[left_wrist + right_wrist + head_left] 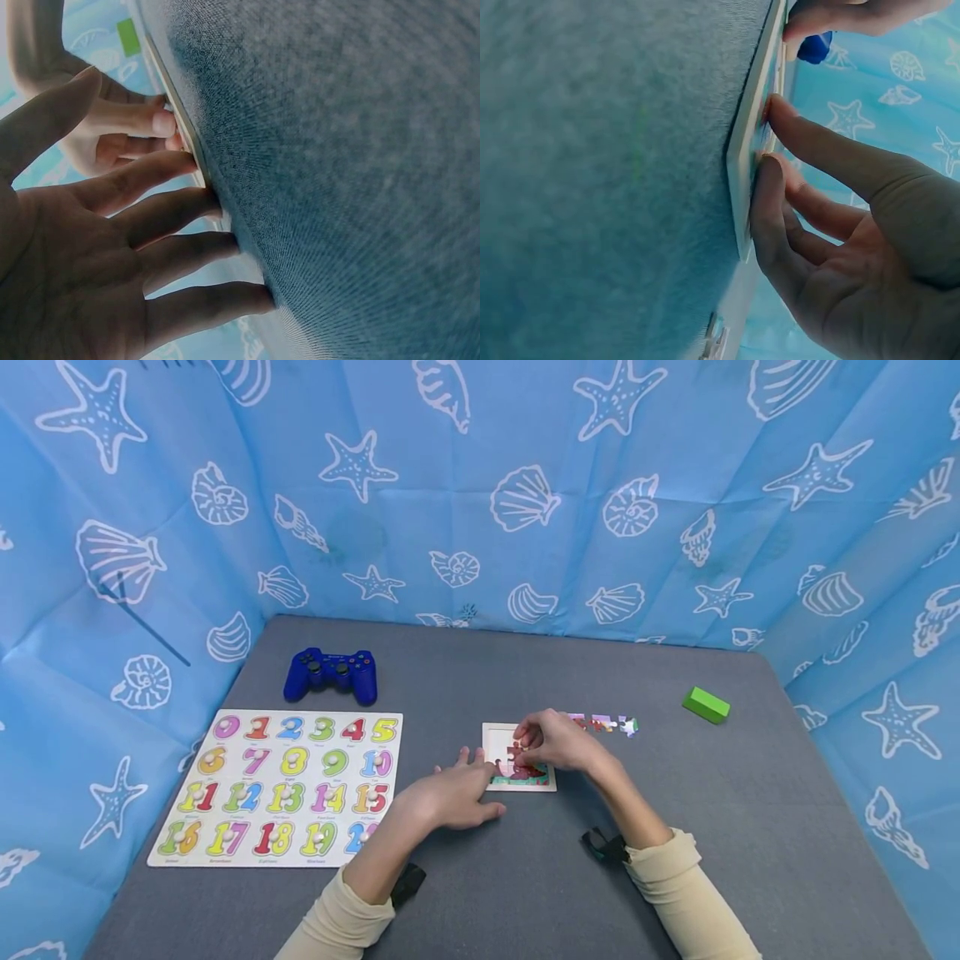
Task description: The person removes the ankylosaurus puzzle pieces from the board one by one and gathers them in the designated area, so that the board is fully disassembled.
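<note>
A small square jigsaw puzzle (534,782) in a pale frame lies on the grey table, its picture partly filled with reddish-brown and green pieces. Over it my right hand (558,742) curls thumb and fingers down, pinching a reddish puzzle piece (517,749) against the board. The right wrist view has this thumb and fingertip low at the board's surface, the piece mostly hidden between them. My left hand (455,793) lies palm down with fingers spread, fingertips right at the board's left edge. From the left wrist, those fingers (176,214) look nearly straight, touching the tabletop and frame.
Several loose jigsaw pieces (602,723) lie in a row right of the puzzle. A green block (706,705) sits farther right. To the left are a wooden number board (281,787) and a blue game controller (331,676). A blue seashell-patterned curtain (480,510) encloses the table's back and sides.
</note>
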A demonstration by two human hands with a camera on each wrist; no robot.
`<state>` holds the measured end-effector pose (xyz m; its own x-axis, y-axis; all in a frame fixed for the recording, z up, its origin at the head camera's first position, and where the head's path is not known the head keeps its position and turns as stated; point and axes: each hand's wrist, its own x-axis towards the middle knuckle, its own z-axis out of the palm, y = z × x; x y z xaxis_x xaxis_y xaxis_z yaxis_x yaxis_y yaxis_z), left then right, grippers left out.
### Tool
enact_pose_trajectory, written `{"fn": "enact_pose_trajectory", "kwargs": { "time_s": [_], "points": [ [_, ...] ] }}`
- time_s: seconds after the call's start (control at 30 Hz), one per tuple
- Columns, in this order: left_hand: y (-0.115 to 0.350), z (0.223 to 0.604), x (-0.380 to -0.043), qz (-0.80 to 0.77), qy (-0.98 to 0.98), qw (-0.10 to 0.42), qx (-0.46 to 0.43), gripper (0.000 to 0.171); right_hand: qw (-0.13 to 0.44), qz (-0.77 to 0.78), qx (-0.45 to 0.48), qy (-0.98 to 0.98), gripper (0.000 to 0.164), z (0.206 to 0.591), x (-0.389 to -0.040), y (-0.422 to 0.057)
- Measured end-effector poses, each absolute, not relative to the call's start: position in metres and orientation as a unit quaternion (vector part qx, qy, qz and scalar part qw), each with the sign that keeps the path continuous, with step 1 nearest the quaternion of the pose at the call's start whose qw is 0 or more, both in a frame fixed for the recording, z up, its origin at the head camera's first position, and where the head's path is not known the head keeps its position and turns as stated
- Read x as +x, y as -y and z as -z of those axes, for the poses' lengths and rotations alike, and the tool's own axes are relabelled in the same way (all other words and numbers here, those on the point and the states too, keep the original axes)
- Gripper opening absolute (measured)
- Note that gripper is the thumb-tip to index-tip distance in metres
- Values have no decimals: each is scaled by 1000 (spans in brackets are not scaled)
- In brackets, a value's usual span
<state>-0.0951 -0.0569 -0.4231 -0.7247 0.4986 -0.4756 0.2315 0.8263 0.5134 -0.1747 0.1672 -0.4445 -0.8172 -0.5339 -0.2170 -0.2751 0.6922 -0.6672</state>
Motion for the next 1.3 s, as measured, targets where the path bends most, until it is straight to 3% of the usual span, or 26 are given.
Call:
{"fn": "enact_pose_trajectory", "kwargs": {
  "time_s": [0.47,1.3],
  "points": [
    [58,422,-93,-224,-905,296,207,67,209,346,-232,-885,17,447,-174,-167],
    [55,420,-93,-213,-905,309,199,68,212,375,-240,-870,26,447,-168,-175]
  ]
}}
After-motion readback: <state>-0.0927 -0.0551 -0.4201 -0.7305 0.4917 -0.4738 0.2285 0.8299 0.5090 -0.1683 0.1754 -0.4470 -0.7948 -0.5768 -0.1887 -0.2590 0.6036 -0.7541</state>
